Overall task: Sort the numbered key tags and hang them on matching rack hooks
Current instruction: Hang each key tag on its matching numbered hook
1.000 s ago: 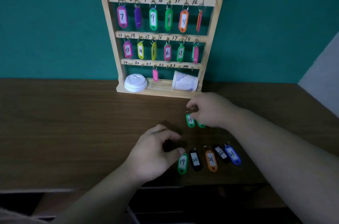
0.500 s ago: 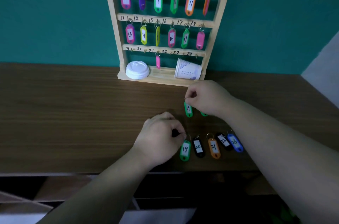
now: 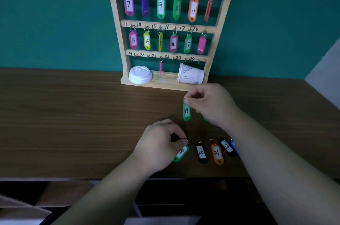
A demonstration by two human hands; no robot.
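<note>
My right forearm is covering most of the blue tag (image 3: pixel 234 146), and a green sliver (image 3: pixel 205 118) is peeking out under my right hand (image 3: pixel 209 104), unreadable. The number on the green tag (image 3: pixel 181 153) is blurring out. Right hand is hovering near the rack (image 3: pixel 117 22), thumb and forefinger pinching the 19 tag (image 3: pixel 186 112) by its ring, tag hanging straight. Left hand (image 3: pixel 160 146) is curling knuckles-up, fingertips pinching the green tag's ring on the wood-grain table (image 3: pixel 73 114). Glossy oval 20 tag (image 3: pixel 201 153), 21 tag (image 3: pixel 217 153) and 22 tag (image 3: pixel 227 146) are lying in a row beside it.
</note>
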